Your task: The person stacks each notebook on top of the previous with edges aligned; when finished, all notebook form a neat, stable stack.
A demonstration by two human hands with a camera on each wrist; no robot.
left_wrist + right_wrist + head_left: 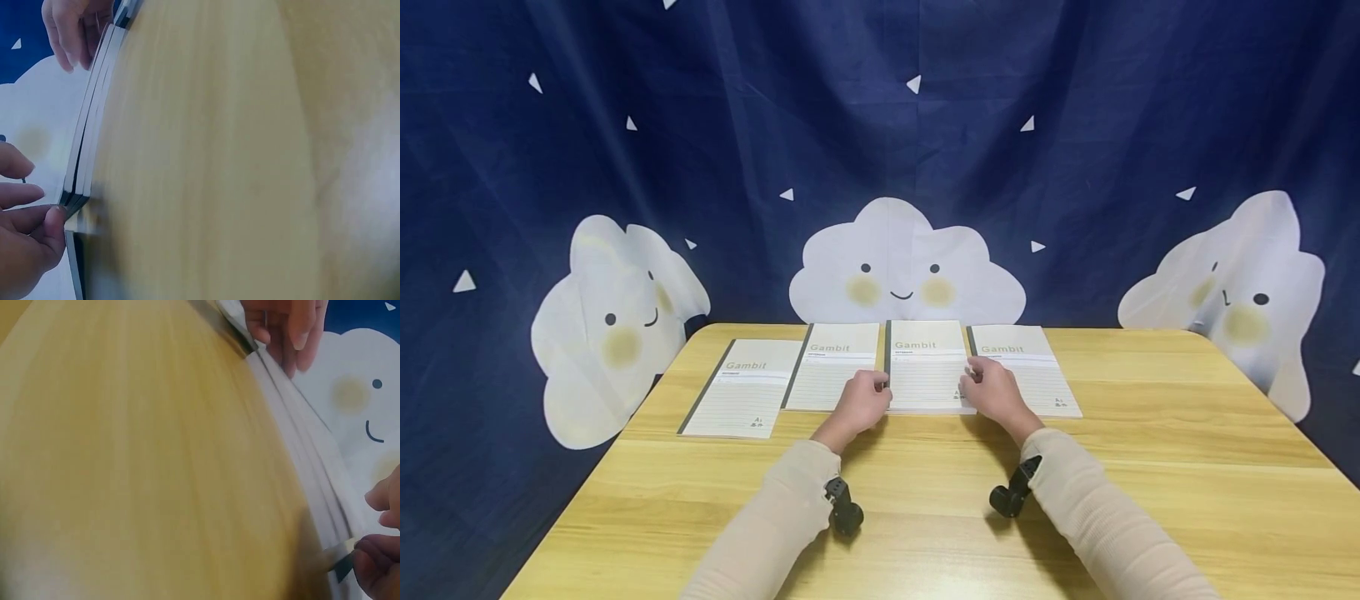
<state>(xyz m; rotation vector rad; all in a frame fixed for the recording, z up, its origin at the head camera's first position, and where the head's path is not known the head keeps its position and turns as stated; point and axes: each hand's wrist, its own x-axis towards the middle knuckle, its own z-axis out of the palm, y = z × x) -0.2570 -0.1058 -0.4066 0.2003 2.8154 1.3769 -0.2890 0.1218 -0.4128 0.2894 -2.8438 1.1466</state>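
Note:
A stack of notebooks (925, 367) with cream covers marked "Gambit" and dark spines lies near the back of the table. My left hand (861, 401) pinches the near corner at its spine side, thumb and fingertip meeting at the dark spine in the left wrist view. At the opposite near corner, my right hand (996, 392) holds the edge between curled fingers and thumb. Three layered page edges (94, 119) show in the left wrist view, with thin gaps between them. In the right wrist view the upper layer (312, 428) separates slightly from those below.
Matching notebooks lie flat to either side: one at the far left (741, 387), another (835, 354) beside the stack, and one on the right (1037, 379), partly behind my right hand. The wooden table (917, 517) meets a dark blue cloud-print curtain (880, 100) at its back edge.

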